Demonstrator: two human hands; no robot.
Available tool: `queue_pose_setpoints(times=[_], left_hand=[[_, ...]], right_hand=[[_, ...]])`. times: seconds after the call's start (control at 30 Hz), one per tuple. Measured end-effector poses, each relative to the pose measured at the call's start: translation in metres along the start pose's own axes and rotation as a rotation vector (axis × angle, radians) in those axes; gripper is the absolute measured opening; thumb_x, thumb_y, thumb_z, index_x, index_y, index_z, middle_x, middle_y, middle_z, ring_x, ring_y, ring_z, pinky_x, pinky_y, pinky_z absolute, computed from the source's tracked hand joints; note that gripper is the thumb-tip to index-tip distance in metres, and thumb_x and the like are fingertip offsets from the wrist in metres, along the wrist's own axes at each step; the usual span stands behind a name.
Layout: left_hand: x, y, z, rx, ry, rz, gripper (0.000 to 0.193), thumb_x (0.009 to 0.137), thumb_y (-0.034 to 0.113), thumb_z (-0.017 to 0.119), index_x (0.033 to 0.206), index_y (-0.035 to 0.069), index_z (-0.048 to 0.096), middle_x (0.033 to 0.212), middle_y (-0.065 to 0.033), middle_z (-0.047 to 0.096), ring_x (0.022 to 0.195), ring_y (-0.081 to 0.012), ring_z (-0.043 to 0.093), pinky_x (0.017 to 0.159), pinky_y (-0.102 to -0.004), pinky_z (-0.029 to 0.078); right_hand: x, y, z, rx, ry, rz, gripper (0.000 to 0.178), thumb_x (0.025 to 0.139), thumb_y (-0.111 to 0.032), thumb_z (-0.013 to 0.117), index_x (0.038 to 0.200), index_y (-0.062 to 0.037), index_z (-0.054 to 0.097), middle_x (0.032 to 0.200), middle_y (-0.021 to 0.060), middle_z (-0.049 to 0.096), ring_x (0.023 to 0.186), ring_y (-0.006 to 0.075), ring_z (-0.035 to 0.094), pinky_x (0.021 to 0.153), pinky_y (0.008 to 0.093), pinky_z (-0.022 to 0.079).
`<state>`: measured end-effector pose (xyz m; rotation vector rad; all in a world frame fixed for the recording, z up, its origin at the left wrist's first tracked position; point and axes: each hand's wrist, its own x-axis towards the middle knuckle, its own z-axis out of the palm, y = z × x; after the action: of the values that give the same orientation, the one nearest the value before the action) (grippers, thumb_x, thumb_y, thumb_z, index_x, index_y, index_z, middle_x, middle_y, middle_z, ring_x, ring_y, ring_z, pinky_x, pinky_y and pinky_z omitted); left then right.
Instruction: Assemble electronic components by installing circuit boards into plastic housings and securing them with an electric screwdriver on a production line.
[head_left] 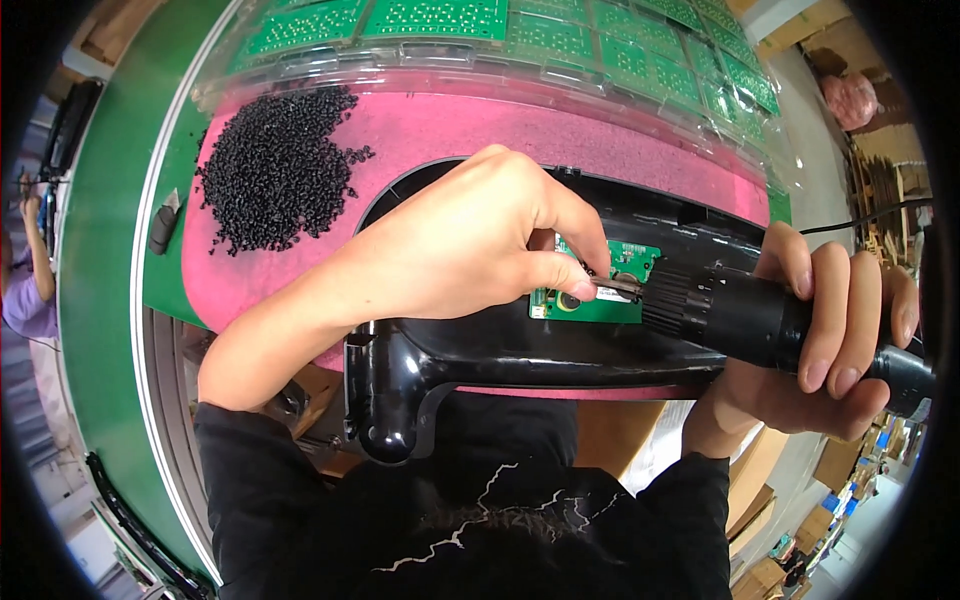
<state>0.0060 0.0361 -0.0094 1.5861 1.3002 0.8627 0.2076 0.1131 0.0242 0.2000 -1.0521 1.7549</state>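
My right hand [840,325] is wrapped round a black electric screwdriver [715,305], which lies nearly level and points left. Its thin metal bit [622,291] reaches to the fingertips of my left hand [490,235]. There the thumb and forefinger are pinched together, with small dark pieces like screws between them; the fingers partly hide these. Beneath the bit, a green circuit board [585,312] sits inside a long, glossy black plastic housing [510,345]. My left hand and wrist cover part of the housing.
The housing rests on a pink mat [430,125]. A large heap of small black screws [280,175] lies at its far left. Clear plastic trays with green circuit boards [435,18] stand along the back. Far left, another person's arm [38,245] shows beyond the green table [100,330].
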Motion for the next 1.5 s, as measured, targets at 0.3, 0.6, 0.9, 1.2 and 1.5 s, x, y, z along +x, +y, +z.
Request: queue_pose_setpoints(times=[0.3, 0.6, 0.9, 1.2, 1.5], left_hand=[[0.001, -0.008, -0.003, 0.040, 0.074, 0.193, 0.017, 0.081, 0.010, 0.073, 0.090, -0.003, 0.068, 0.081, -0.0117, 0.071, 0.072, -0.0198, 0.069, 0.065, -0.0299, 0.053], [-0.003, -0.002, 0.007, 0.198, 0.129, 0.164, 0.012, 0.080, 0.003, 0.070, 0.091, -0.003, 0.069, 0.082, -0.0120, 0.070, 0.071, -0.0206, 0.068, 0.065, -0.0300, 0.053], [0.000, -0.003, 0.005, 0.063, 0.143, 0.097, 0.012, 0.081, 0.000, 0.067, 0.092, -0.003, 0.068, 0.083, -0.0120, 0.070, 0.072, -0.0185, 0.067, 0.067, -0.0283, 0.052], [0.001, -0.001, 0.008, 0.146, 0.182, 0.172, 0.011, 0.083, 0.004, 0.067, 0.092, -0.002, 0.068, 0.081, -0.0113, 0.071, 0.071, -0.0179, 0.068, 0.066, -0.0278, 0.052], [0.000, -0.002, 0.004, 0.053, 0.187, 0.110, 0.009, 0.086, 0.002, 0.063, 0.093, -0.002, 0.068, 0.079, -0.0105, 0.071, 0.069, -0.0142, 0.067, 0.063, -0.0275, 0.051]], right_hand=[[0.004, 0.001, 0.003, -0.121, -0.072, 0.011, 0.036, 0.075, -0.014, 0.078, 0.099, -0.0199, 0.052, 0.067, -0.0116, 0.054, 0.062, 0.0040, 0.052, 0.082, 0.0299, 0.030], [-0.005, 0.004, -0.005, -0.136, -0.106, 0.013, 0.036, 0.077, -0.017, 0.078, 0.103, -0.0203, 0.053, 0.071, -0.0104, 0.055, 0.066, 0.0047, 0.052, 0.085, 0.0311, 0.030], [-0.003, 0.000, -0.004, -0.185, -0.112, 0.014, 0.035, 0.079, -0.018, 0.077, 0.104, -0.0207, 0.053, 0.072, -0.0106, 0.054, 0.068, 0.0053, 0.052, 0.087, 0.0333, 0.030], [-0.004, -0.004, -0.007, -0.195, -0.096, 0.023, 0.036, 0.078, -0.018, 0.078, 0.103, -0.0209, 0.053, 0.072, -0.0107, 0.054, 0.068, 0.0055, 0.052, 0.087, 0.0330, 0.029], [0.000, 0.000, -0.004, -0.219, -0.085, 0.017, 0.035, 0.079, -0.019, 0.078, 0.103, -0.0208, 0.053, 0.072, -0.0106, 0.054, 0.069, 0.0052, 0.052, 0.087, 0.0321, 0.030]])
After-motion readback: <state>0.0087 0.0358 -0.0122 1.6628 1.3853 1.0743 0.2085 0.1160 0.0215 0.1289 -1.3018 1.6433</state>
